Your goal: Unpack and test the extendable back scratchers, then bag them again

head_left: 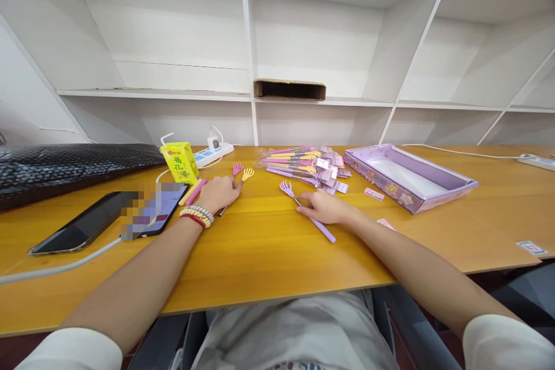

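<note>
My left hand (pixel 217 193), with bracelets at the wrist, closes over the metal shafts of a pink back scratcher (pixel 238 168) and a yellow back scratcher (pixel 247 173). Their claw heads stick out beyond its fingers, and their handles show on its other side. A short dark rod end (pixel 222 211) pokes out below the fingers; the rest of it is hidden. On the table, a purple back scratcher (pixel 323 230) lies slantwise under my right hand (pixel 325 206), whose fingers are closed around its shaft. Behind, several bagged back scratchers (pixel 299 162) with tags form a pile.
A purple display box (pixel 407 185) sits at right, with small pink labels (pixel 373 193) near it. Left are a yellow drink carton (pixel 180 163), two phones (pixel 87 222), a white cable (pixel 65 269), a power strip (pixel 212 154) and a black wrapped bundle (pixel 78 167). White shelves (pixel 251 69) stand behind.
</note>
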A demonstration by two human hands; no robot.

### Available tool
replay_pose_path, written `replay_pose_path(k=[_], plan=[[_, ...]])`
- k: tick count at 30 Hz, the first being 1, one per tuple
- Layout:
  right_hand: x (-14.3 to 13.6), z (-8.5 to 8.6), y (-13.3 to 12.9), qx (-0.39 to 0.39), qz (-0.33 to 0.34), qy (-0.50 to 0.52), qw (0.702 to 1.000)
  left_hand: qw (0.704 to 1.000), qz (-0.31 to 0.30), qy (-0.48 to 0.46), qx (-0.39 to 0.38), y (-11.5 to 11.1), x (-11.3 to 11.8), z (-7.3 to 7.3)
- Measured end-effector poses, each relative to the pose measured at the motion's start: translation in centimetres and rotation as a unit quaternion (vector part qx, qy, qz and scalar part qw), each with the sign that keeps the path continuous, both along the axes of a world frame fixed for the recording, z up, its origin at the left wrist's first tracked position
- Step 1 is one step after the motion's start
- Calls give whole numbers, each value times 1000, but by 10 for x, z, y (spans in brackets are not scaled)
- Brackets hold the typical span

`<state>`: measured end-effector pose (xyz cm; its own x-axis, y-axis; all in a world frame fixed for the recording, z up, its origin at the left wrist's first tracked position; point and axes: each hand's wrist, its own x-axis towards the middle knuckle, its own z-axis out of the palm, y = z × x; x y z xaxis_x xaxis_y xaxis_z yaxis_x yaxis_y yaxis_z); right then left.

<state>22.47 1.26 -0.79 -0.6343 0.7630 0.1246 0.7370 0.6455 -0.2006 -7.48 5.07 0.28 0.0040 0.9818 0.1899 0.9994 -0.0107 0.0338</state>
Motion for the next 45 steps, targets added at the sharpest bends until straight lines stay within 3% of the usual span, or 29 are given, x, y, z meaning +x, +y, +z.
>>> replay_pose_path(k=[11, 18, 25, 35, 45], plan=[[2, 4, -2, -25, 13, 13, 1000, 1000, -5, -13, 3, -4, 6, 1], [3, 2, -1, -29, 23, 19, 999, 999, -44, 2, -3, -3, 7, -5], [3, 2, -1, -27, 18, 22, 999, 999, -40, -9, -10, -1, 6, -8], [2, 1, 3, -21, -58, 19, 998, 999, -22, -29, 26, -2, 5, 1], [7, 1, 7, -6, -60, 22, 998, 999, -13, -21, 42, -3, 4, 3]])
